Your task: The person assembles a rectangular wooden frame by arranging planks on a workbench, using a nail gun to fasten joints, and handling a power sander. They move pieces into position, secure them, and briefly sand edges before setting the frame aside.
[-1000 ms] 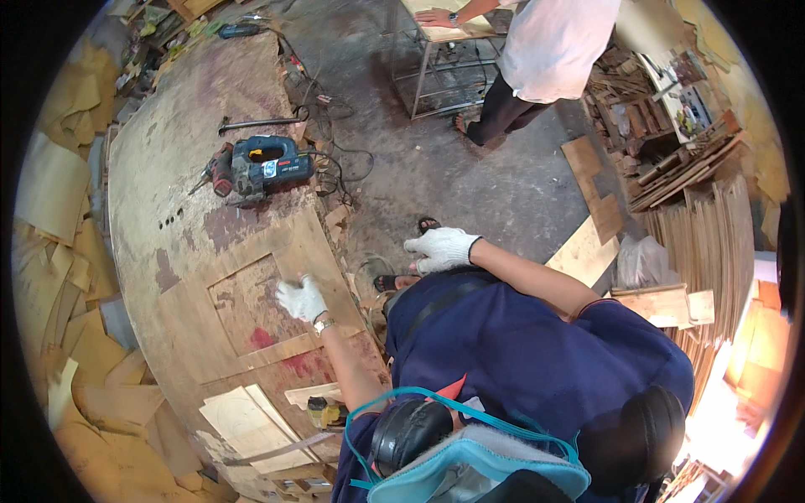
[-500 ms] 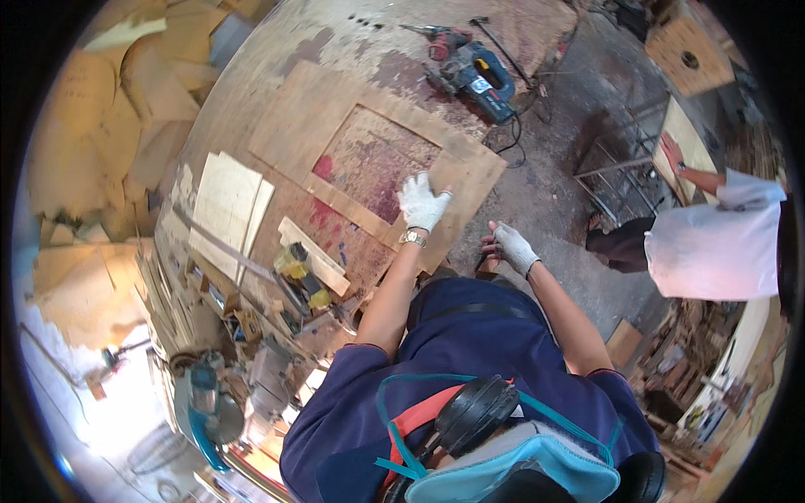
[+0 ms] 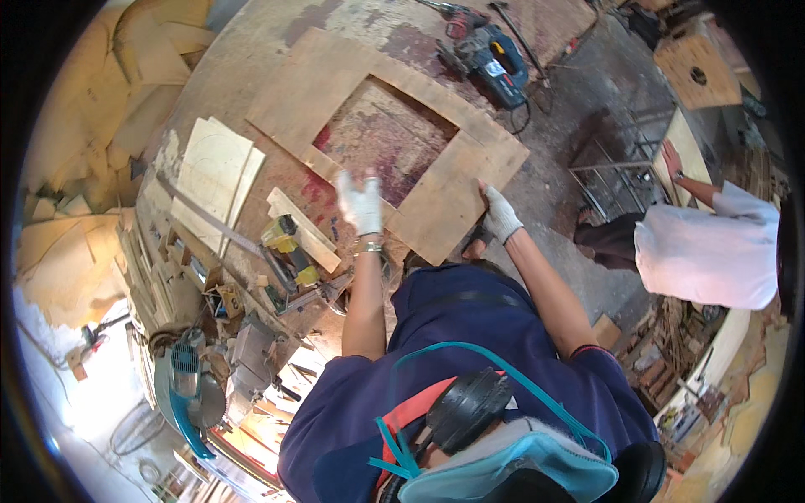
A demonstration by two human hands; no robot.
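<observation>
A brown plywood panel (image 3: 461,189) with a square cutout lies on the worn workbench (image 3: 243,92), its near corner toward my body. Stained bench top shows through the opening. My left hand (image 3: 360,204), in a white glove with a watch at the wrist, is over the panel's near-left strip. Its fingers are spread and hold nothing. At the panel's right near edge, my gloved right hand (image 3: 501,215) grips the edge, with bare fingertips showing; the fingers under the panel are partly hidden.
Beyond the panel lie a blue jigsaw (image 3: 495,67) and a red drill (image 3: 459,21). Left of it are pale thin sheets (image 3: 214,168), a wooden strip (image 3: 306,230) and a yellow-black tool (image 3: 285,239). A circular saw (image 3: 184,386) sits lower left. A person (image 3: 704,243) works at right.
My left hand has moved off the panel's near-right part to its near-left strip. My right hand has come up to the panel's edge. The whole view has shifted slightly.
</observation>
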